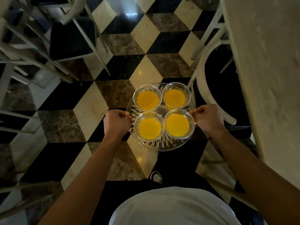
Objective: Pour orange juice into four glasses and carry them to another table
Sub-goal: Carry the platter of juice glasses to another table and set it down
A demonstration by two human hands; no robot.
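Note:
A round clear glass tray (159,146) with a cut starburst pattern hangs in the air over the floor. Several clear glasses filled with orange juice stand upright on it, in two rows: the far left glass (147,98), the far right glass (175,96), the near left glass (150,128) and the near right glass (177,125). My left hand (116,122) grips the tray's left rim. My right hand (207,118) grips its right rim. Both arms reach forward from my body.
A tiled floor (100,109) of black, cream and brown diamonds lies below. White chairs with dark seats (71,38) stand at the left. A pale table (267,70) runs along the right edge, with a white curved chair (204,88) beside it. My shoe (156,177) shows below the tray.

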